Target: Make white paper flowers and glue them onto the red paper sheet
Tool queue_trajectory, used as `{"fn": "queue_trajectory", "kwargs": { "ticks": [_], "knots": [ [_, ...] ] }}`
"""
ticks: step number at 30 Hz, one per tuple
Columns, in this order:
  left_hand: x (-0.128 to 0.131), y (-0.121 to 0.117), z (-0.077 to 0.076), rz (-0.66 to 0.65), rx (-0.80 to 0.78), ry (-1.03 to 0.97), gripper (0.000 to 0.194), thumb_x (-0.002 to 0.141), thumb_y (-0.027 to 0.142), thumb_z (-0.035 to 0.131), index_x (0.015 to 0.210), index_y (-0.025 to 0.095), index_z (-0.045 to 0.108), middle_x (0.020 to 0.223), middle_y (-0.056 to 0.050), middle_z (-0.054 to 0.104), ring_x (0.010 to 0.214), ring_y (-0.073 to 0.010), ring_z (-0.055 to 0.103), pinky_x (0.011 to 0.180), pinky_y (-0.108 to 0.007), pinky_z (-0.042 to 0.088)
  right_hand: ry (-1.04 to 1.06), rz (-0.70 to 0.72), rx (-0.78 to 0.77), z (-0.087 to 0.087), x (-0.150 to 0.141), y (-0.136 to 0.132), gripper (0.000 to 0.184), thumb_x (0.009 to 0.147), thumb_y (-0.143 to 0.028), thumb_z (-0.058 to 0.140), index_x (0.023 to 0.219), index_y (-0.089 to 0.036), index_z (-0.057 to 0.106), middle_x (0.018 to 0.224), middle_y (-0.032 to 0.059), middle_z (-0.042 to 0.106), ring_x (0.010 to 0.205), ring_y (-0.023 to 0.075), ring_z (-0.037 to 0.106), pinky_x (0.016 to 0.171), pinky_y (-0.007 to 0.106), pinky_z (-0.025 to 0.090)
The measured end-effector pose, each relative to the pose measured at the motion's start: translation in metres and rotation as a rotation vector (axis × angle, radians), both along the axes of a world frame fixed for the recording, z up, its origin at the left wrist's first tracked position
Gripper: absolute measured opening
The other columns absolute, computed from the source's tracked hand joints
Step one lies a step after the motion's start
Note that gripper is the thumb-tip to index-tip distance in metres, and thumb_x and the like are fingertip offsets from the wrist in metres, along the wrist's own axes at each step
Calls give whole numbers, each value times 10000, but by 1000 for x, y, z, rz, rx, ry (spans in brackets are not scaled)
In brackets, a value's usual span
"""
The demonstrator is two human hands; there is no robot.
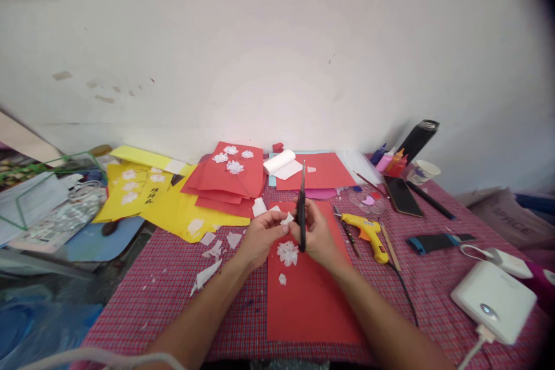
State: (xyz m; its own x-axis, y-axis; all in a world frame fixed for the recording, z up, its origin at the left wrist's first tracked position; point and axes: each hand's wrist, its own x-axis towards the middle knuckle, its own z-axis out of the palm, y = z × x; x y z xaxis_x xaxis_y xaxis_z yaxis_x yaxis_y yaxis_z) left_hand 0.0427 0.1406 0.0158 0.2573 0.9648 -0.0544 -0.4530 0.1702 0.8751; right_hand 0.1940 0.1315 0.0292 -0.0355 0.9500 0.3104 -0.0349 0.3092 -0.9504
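My left hand (262, 237) pinches a small piece of white paper (288, 219) between thumb and fingertips. Scissors with black handles (302, 217) are in my right hand (319, 235), their blades pointing up and away from me. The fingertips of both hands nearly meet around the white piece. Just below them, a ruffled white paper flower (287, 253) lies on a red sheet (314, 306). A small white scrap (282, 279) rests nearer to me on the same sheet. More white paper (259, 207) shows behind my left fingers.
White paper scraps (212, 250) lie to the left on the checked tablecloth (173, 312). Red sheets with white flowers (235, 167) and a white paper roll (280, 162) are at the back. On the right are a yellow glue gun (364, 230), a phone (402, 195) and a white power bank (494, 300).
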Motion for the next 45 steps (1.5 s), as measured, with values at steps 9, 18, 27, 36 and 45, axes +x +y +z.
{"fn": "queue_trajectory", "kwargs": {
  "ticks": [9,18,27,36,45],
  "knots": [
    [1,-2,6,15,-18,-2,290,626,194,871,875,147,730,840,-34,689,768,-132,615,755,-260,470,18,2,-19,-3,-1,-1,494,749,-110,656,1197,-253,506,898,-7,576,771,160,562,638,267,481],
    [1,-3,9,-19,-3,-8,228,689,227,836,871,136,734,826,-35,695,744,-123,626,760,-261,482,-32,-34,-7,-7,-1,1,507,739,-119,662,1209,-228,509,884,-7,584,758,155,560,650,271,485],
    [2,-3,8,-23,27,31,202,719,242,812,859,120,733,827,-53,694,761,-142,633,771,-281,503,-74,-66,-39,-11,0,3,469,785,-199,659,1225,-219,499,841,-8,593,729,160,568,621,272,466],
    [2,-1,3,-20,-52,-105,167,734,205,804,852,112,732,824,-61,705,759,-139,652,769,-273,525,-26,-16,-73,-5,-1,3,459,757,-223,688,1180,-208,508,814,-15,580,704,154,534,614,269,438],
    [-11,10,7,83,-167,-311,135,807,206,722,898,106,727,875,-80,728,773,-155,676,772,-287,559,66,210,-119,8,9,-1,414,842,-363,685,1186,-183,538,809,8,611,683,156,563,626,278,445]
  ]
}}
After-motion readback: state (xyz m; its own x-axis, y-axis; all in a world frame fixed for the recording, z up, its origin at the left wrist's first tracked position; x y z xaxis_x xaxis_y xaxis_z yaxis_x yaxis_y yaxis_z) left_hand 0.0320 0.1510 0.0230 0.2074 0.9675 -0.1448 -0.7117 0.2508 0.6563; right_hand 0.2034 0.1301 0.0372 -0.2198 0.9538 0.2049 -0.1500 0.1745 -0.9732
